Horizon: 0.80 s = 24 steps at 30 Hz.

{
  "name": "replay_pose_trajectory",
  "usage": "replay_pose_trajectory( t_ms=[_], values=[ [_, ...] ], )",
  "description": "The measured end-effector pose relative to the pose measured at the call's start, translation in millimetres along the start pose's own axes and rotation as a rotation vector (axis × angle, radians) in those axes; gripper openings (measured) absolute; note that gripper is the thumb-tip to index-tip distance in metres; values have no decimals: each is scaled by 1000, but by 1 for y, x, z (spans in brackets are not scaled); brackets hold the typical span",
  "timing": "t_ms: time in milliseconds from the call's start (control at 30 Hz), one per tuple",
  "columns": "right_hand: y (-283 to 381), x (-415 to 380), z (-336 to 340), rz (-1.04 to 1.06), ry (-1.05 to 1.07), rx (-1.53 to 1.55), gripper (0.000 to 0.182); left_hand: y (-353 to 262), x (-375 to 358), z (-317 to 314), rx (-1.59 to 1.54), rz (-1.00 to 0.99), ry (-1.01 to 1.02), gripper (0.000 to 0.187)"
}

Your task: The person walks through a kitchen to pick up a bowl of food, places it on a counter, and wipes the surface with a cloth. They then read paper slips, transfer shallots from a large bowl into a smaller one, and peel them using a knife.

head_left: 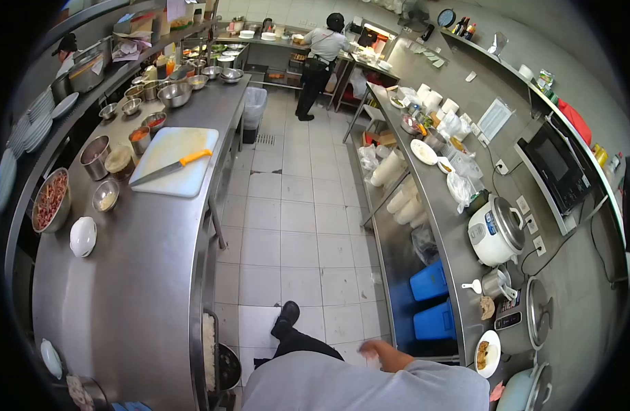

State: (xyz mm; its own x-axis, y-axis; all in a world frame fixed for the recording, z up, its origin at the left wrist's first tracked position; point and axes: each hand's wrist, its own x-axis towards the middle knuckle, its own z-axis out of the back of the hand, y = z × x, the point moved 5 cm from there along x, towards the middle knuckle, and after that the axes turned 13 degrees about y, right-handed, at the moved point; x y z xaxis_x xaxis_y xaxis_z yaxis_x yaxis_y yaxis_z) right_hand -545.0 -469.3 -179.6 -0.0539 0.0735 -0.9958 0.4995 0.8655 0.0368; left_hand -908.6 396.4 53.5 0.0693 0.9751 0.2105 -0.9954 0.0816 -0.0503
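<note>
I can't see the left hand; right hand (378, 352), five o'clock, blurred, grip unclear. Nine o'clock: bowl (64, 218) of reddish pieces (51, 197).

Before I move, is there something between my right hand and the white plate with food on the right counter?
Only the edge of the right counter comes between your right hand and the white plate with food. No loose object is visible between them; the blue boxes sit lower, under the counter.

1 head-worn camera looks forward and down from close above the grey shirt (370, 387), along the tiled aisle (300, 226) between 2 steel counters (130, 294).
</note>
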Motion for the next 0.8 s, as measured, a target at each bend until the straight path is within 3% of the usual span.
replay_pose_trajectory(
  t_ms=[33, 67, 100, 133, 167, 233, 300, 333, 367, 400, 433, 600, 700, 800],
  values=[
    [41, -4, 27, 156, -56, -159, 19, 7, 11, -39, 10, -6, 50, 43],
    [81, -13, 58, 299, -274, -225, 20, 4, 27, -81, 21, -26, 121, 44],
    [115, -24, 76, 491, -338, 204, 22, -11, 40, -117, 31, -84, 137, 45],
    [156, -40, 95, 596, -432, 77, 27, -53, 32, -126, 184, -238, -126, 47],
    [197, -66, 104, 653, -350, 307, 34, -123, 27, -97, 97, -262, -27, 49],
    [264, -106, 114, 784, -277, 172, 37, -284, 5, -3, -85, -280, 169, 53],
    [311, -116, 120, 798, -226, 172, 37, -386, -2, -12, -434, -384, 258, 68],
    [323, -111, 120, 766, -206, 150, 37, -431, 1, -51, -465, -464, 203, 69],
    [333, -108, 123, 742, -205, 138, 37, -482, -5, -47, -430, -567, 209, 70],
    [345, -105, 128, 724, -221, 136, 37, -535, -9, -28, -347, -671, 397, 73],
    [348, -96, 132, 694, -198, 121, 37, -576, -16, -47, -322, -692, 246, 73],
    [303, -49, 154, 529, -137, 175, 37, -729, -55, -20, -404, -834, 280, 62],
    [245, -11, 174, 420, -130, 224, 37, -756, -79, -21, -451, -1063, 273, 54],
    [193, -5, 202, 282, -112, 295, 34, -733, -99, -15, -446, -1172, 319, 49]
  ],
)
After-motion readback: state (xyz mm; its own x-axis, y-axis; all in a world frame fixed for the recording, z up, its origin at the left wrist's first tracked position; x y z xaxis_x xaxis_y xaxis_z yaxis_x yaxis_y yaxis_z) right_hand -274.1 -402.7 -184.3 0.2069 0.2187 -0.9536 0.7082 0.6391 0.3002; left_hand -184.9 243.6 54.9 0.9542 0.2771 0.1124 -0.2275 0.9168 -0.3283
